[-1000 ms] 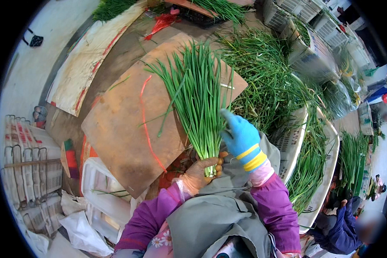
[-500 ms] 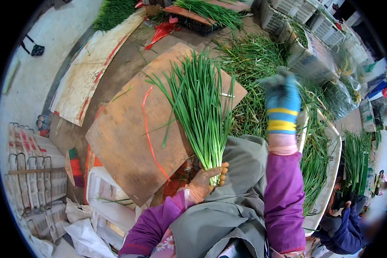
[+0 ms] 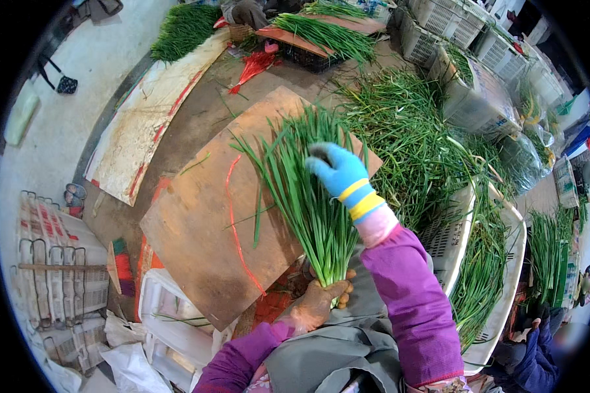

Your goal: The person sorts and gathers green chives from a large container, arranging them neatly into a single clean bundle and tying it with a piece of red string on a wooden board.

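My left hand (image 3: 318, 300), in a thin brownish glove, is closed round the pale stem ends of a bunch of chives (image 3: 311, 216). The green leaves fan away from me over a brown board (image 3: 196, 229). Above the middle of the leaves is my right hand (image 3: 337, 171), in a blue glove with yellow bands at the wrist. Its fingers curl down together at the leaves, and whatever lies between them is hidden. A red tie strip (image 3: 233, 209) lies on the board, left of the bunch.
Loose green leaves lie heaped (image 3: 406, 131) beyond the board's right side. At my right stands a white basket (image 3: 514, 262) with more greens. A foam box (image 3: 167, 301) is at my left. Stacked crates (image 3: 446, 19) fill the far right, and a person (image 3: 537, 354) sits at the lower right.
My right hand has swung left from over the leaf heap to the bunch, its fingers now curled. My left hand keeps its hold on the stems. The view has shifted slightly.
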### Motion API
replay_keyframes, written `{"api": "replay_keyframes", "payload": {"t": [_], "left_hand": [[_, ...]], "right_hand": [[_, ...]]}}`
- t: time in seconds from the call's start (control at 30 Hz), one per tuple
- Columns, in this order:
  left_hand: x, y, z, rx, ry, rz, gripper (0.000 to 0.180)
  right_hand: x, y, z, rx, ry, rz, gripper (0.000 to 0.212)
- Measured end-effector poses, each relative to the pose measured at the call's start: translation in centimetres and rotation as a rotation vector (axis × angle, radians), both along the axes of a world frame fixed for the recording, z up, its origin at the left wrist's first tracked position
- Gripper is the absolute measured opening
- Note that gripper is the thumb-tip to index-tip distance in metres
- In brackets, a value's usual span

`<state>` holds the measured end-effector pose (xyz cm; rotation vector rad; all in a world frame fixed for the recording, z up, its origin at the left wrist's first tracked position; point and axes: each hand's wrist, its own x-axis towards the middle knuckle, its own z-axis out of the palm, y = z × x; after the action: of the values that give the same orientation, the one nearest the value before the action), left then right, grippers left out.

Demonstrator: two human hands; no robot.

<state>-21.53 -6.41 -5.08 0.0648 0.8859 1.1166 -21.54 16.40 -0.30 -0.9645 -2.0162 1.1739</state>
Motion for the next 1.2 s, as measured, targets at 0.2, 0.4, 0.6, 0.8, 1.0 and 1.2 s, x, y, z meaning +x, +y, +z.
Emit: {"api": "replay_keyframes", "payload": {"t": [0.2, 0.4, 0.6, 0.8, 1.0, 1.2], "left_hand": [[-6.4, 4.2, 5.5, 0.117, -0.005, -0.078, 0.04], [-4.2, 5.7, 9.1, 0.305, -0.141, -0.147, 0.044], [-1.5, 2.1, 3.5, 0.278, -0.265, -0.004, 0.037], [-2.3, -0.6, -2.7, -0.017, -0.858, -0.008, 0.025], [-2.5, 3.1, -1.1, -0.16, -0.81, -0.445, 0.023], [0.9, 5.6, 5.0, -0.192, -0.761, -0.749, 0.029]], "right_hand": [[10.6, -4.5, 6.6, -0.35, 0.948, -0.052, 0.043], [15.3, -9.2, -0.4, -0.808, 0.542, -0.038, 0.078], [10.2, -12.4, -2.0, -1.121, 0.692, 0.068, 0.053], [8.9, -13.7, -6.1, -1.757, 0.745, 0.137, 0.04], [11.5, -13.8, -6.9, -1.874, 1.235, 0.288, 0.056], [14.4, -13.6, -0.2, -1.023, 1.321, 0.127, 0.091]]}}
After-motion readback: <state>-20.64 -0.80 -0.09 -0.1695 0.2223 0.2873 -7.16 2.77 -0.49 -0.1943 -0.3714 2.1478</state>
